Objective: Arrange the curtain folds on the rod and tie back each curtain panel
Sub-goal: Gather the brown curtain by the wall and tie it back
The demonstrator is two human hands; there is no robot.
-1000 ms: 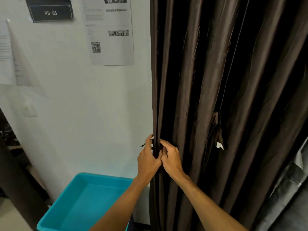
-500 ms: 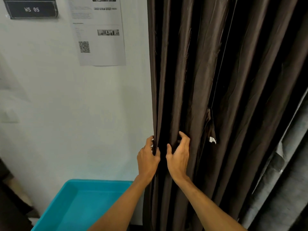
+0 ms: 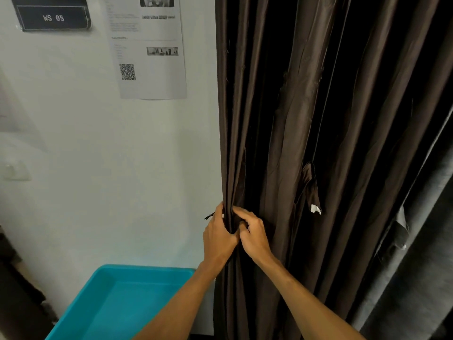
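Note:
A dark brown curtain panel (image 3: 306,119) hangs in long vertical folds over the right half of the view. My left hand (image 3: 219,235) grips its left edge, thumb on the wall side and fingers curled round the gathered folds. Beside it and touching it, my right hand (image 3: 253,235) pinches the neighbouring fold against that bundle. A brown fabric strap with a white tag (image 3: 312,192) dangles from the curtain to the right of my hands. The rod is out of view.
A white wall (image 3: 110,180) carries a "WS 05" sign (image 3: 52,17) and a printed sheet with a QR code (image 3: 147,57). A teal plastic bin (image 3: 117,303) stands below left. A grey curtain (image 3: 416,266) hangs at the far right.
My right hand, spread on a fold further right half a second ago, has drawn that fold left and now pinches it beside my left hand. The left hand has kept its hold.

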